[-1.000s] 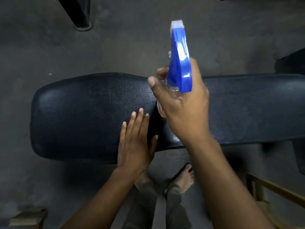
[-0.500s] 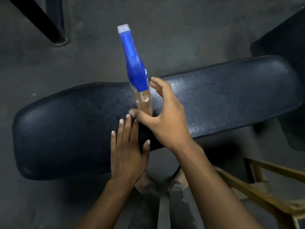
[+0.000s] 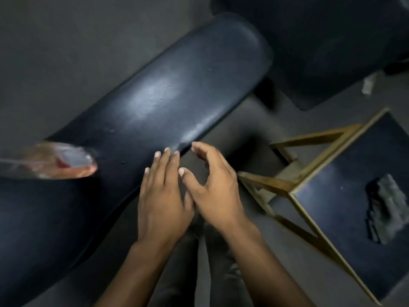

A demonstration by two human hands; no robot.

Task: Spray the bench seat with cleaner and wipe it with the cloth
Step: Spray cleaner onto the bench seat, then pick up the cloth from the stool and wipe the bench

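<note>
Left hand [image 3: 162, 196] is lying flat, fingers straight, on bench seat [image 3: 177, 96]; right hand [image 3: 215, 187] is hovering, fingers loosely curled, holding nothing.

Looks like a gym or workout room: long black padded bench seat [image 3: 177, 103] across frame centre, second dark vinyl pad [image 3: 332, 47] upper right, brass-framed padded stool [image 3: 345, 196] lower right, bare grey concrete floor [image 3: 66, 41].

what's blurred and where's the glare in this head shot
Head view: the spray bottle lying on the bench seat at left is smeared by motion blur; a pale sheen sits mid-seat; both hands are only slightly soft; the cloth on the stool is dim but readable; the room is dark overall.
</note>
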